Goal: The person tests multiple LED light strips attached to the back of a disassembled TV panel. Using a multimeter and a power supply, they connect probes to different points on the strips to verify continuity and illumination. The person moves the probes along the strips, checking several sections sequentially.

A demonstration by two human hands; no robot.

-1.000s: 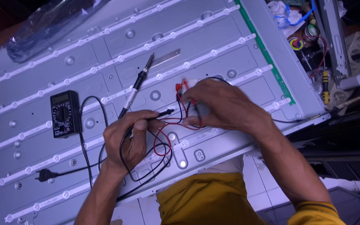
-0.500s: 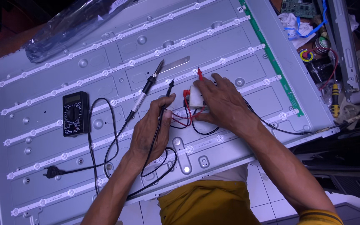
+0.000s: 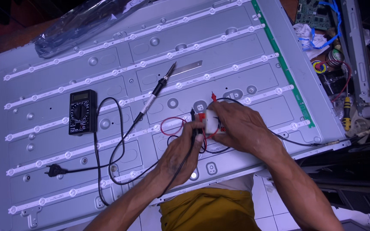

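a black probe is pinched in the left hand. a small white box is gripped by the right hand, near the panel's front edge. the soldering iron is left lying apart.

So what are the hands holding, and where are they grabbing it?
The right hand grips a small white box around its body. The left hand pinches a black probe by its handle, tip near the box.
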